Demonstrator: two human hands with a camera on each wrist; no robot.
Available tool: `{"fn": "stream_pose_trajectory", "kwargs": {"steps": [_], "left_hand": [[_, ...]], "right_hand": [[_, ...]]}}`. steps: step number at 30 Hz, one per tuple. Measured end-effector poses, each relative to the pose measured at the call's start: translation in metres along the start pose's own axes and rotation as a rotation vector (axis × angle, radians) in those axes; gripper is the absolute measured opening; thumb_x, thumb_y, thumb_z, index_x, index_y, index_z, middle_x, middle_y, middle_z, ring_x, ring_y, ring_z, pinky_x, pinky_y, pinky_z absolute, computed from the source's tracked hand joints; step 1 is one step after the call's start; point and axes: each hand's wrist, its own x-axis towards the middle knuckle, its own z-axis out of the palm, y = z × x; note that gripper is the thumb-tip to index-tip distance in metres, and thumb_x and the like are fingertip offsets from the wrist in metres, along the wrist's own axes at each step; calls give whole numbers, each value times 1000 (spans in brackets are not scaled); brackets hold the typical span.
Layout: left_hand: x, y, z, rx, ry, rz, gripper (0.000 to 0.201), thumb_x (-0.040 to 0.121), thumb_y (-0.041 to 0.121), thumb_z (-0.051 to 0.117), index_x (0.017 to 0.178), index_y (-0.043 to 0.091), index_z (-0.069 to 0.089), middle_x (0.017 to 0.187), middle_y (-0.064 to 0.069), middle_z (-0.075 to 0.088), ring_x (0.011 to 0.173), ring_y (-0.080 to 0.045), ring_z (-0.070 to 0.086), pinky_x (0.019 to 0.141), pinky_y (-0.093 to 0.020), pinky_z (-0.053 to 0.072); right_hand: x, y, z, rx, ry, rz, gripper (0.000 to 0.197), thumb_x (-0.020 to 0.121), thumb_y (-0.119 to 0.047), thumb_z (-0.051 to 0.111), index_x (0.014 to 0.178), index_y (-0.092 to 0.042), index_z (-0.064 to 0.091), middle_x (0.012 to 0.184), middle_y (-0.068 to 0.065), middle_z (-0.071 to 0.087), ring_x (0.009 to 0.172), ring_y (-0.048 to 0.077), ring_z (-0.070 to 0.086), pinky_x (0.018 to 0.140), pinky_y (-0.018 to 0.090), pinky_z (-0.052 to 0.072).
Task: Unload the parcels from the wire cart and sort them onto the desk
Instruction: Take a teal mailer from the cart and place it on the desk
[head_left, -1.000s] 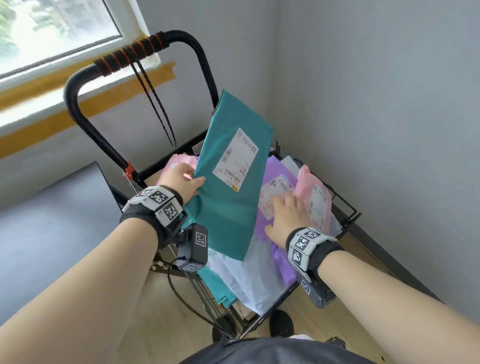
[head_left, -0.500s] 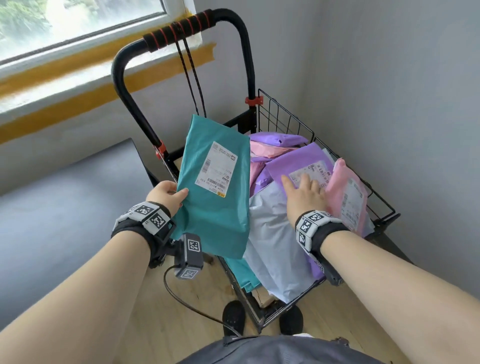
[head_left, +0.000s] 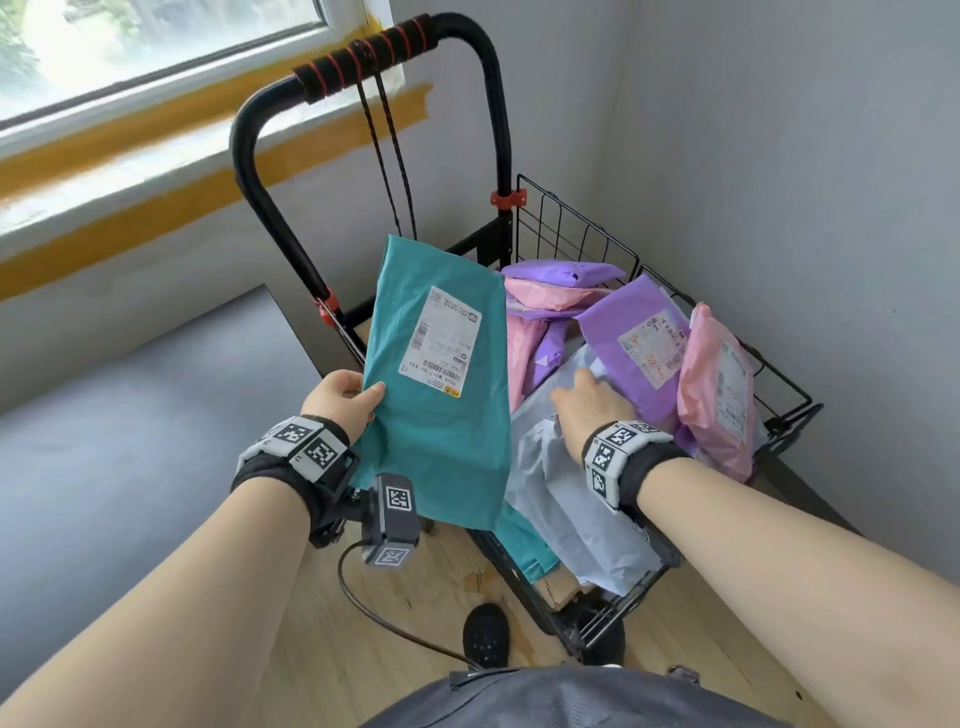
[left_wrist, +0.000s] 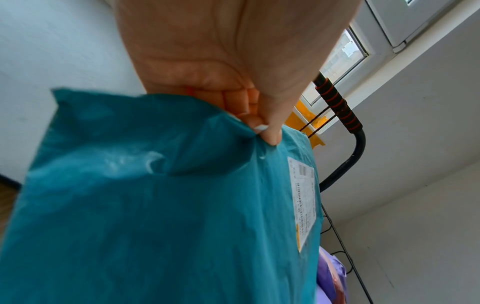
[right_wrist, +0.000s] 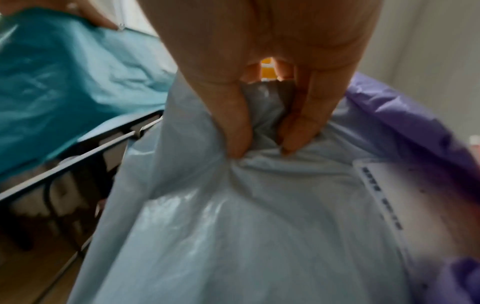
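The left hand (head_left: 340, 397) pinches the teal mailer (head_left: 441, 395) by its edge, lifted beside the wire cart (head_left: 582, 228); it hangs limp, light, slick plastic; the right hand's (head_left: 589, 402) fingers (right_wrist: 235, 127) bunch the pale blue mailer (head_left: 576, 509) lying in the cart, soft, crinkly film; I'd gather a fold, since flat skin looks slippery.

A teal parcel (head_left: 441, 410) with a white printed label (head_left: 441, 343) is seen beside a pale blue-grey parcel (head_left: 571, 499). Purple parcels (head_left: 628, 332) and pink parcels (head_left: 711, 384) are seen in the black wire cart (head_left: 587, 239), whose black handle (head_left: 363, 57) is ringed with red bands. Black-and-white square codes are shown on both wristbands (head_left: 306, 441). An ochre-yellow strip (head_left: 156, 192) is seen under the window.
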Motion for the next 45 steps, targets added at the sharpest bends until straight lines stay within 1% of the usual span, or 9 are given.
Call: {"fn": "stream_pose_trajectory", "kwargs": {"steps": [4,10,14,16,21,27,33,36,45], "left_hand": [[10,-6,-11,6,-2,-5,23,93,32,54,104,12,57,67,4,54,67,-17,51,67,-28,42],[16,3,-19,2,-43,77,21,93,32,53,98,12,56,67,3,55,62,-14,50,67,-28,40],[11,9,-27,-26,-29,111,25,93,33,54,105,11,57,69,3,56,63,-13,51,56,-26,39],[5,11,-35,-43,1,119,27,94,32,53,108,10,58,73,1,58,69,-17,53,63,-27,41],[-14,1,-64,-132,157,71,33,93,29,55,116,6,57,106,-13,66,96,-29,61,80,-31,43],[-57,-53,-107,-256,399,-98,32,91,26,58,114,4,57,108,-16,66,102,-31,61,91,-38,47],[-120,-134,-150,-331,569,-302,33,91,27,59,117,6,56,109,-17,66,103,-32,61,93,-39,47],[-154,-174,-172,-350,657,-379,34,91,24,59,119,4,56,111,-16,66,106,-31,60,90,-32,43],[-220,-315,-264,-363,791,-447,29,90,25,60,112,5,60,112,-11,66,107,-27,59,85,-25,39]], "right_hand": [[-1,-7,-18,189,154,58,33,84,0,50,116,-8,51,127,16,36,118,34,39,94,40,44],[-1,-30,-56,435,408,130,25,86,-6,45,110,-10,51,114,6,41,108,30,49,75,33,35],[-10,-47,-78,541,517,18,18,79,4,49,92,-8,48,107,10,42,98,28,49,77,31,40],[-14,-60,-89,495,586,-77,19,75,8,52,92,-2,52,108,13,45,99,28,49,85,36,45],[-24,-87,-114,428,615,-229,22,77,10,53,92,-6,49,111,12,43,101,26,44,72,28,38],[-40,-133,-124,408,645,-503,29,76,18,41,92,-2,52,108,14,44,100,26,44,73,21,30],[-65,-207,-108,453,563,-718,32,75,19,38,95,1,54,107,17,45,99,28,46,81,24,36],[-81,-255,-96,414,508,-812,29,75,19,38,92,2,55,106,17,46,97,29,46,74,22,29],[-139,-438,-55,356,423,-1011,19,78,12,46,92,3,55,108,17,48,97,31,49,79,30,40]]}}
